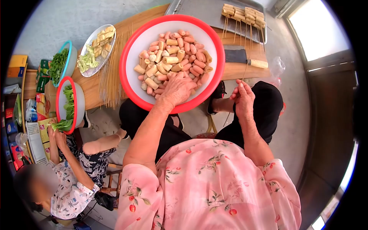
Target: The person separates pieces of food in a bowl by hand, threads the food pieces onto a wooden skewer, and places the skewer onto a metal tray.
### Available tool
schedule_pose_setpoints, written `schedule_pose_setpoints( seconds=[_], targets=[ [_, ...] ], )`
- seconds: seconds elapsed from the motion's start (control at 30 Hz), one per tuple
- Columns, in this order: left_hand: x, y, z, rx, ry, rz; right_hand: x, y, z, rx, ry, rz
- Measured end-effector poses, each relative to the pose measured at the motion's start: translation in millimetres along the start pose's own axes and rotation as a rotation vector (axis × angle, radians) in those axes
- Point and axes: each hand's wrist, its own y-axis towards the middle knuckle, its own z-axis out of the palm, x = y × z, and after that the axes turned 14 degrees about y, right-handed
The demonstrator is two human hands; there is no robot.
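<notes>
A big white bowl with a red rim [219, 57] holds many small pink sausages and tan rolled pieces [170, 60]. My left hand [177, 90] reaches over the near rim into the bowl, its fingertips among the pieces; what they grip, if anything, is hidden. To the right of the bowl, my right hand [243, 100] pinches a thin wooden skewer [245, 71], which slants upward past the cleaver handle. No food shows on that skewer. Loose skewers [111, 76] lie on the wooden table left of the bowl.
A cleaver [235, 56] lies right of the bowl. Filled skewers [245, 16] rest on a metal tray [199, 9]. An oval plate [89, 71] and two bowls of greens [79, 103] stand left. Another person [73, 184] sits at lower left, hands at the greens.
</notes>
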Motion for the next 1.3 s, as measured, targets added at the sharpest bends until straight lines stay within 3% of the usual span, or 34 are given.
schedule_pose_setpoints(
  seconds=[0.07, 0.27, 0.33, 0.37, 0.43, 0.47, 0.53, 0.57, 0.63, 0.77, 0.83, 0.9, 0.97, 1.3],
  targets=[
    [2, -4, -2, -0.024, -0.022, 0.049, -1, 1, 0, -0.019, -0.012, 0.010],
    [10, -6, -28, 0.276, 0.109, -0.108, -3, 2, -3, -0.055, -0.022, 0.034],
    [18, -16, -24, -0.118, 0.112, -0.388, -5, 3, -2, -0.051, -0.012, 0.045],
    [22, -21, -20, -0.118, 0.112, -0.391, -6, 3, -2, -0.060, -0.005, 0.045],
    [28, -24, -18, -0.289, -0.119, -0.585, -7, 3, 1, -0.064, 0.002, 0.043],
    [30, -25, -18, -0.298, -0.114, -0.585, -7, 3, 5, -0.065, 0.002, 0.048],
    [24, -25, -30, -0.125, -1.037, -0.965, -4, 0, 11, -0.056, 0.004, 0.049],
    [22, -26, -31, -0.135, -1.033, -0.964, -2, -3, 14, -0.009, -0.038, 0.041],
    [20, -30, -32, -0.239, -1.538, -1.035, 3, -11, 23, 0.047, -0.079, 0.035],
    [17, -35, -35, -0.401, -1.813, -1.002, 19, -35, 49, 0.250, -0.398, -0.037],
    [16, -37, -36, -0.422, -1.849, -1.013, 16, -45, 57, 0.353, -0.524, -0.079],
    [16, -38, -35, -0.440, -1.887, -1.023, 8, -53, 60, 0.541, -0.801, -0.244],
    [17, -42, -29, -0.447, -1.933, -1.023, -4, -59, 64, 0.637, -0.853, -0.386],
    [19, -44, -26, -0.380, -1.979, -1.089, -17, -65, 73, 0.668, -0.886, -0.297]
  ],
)
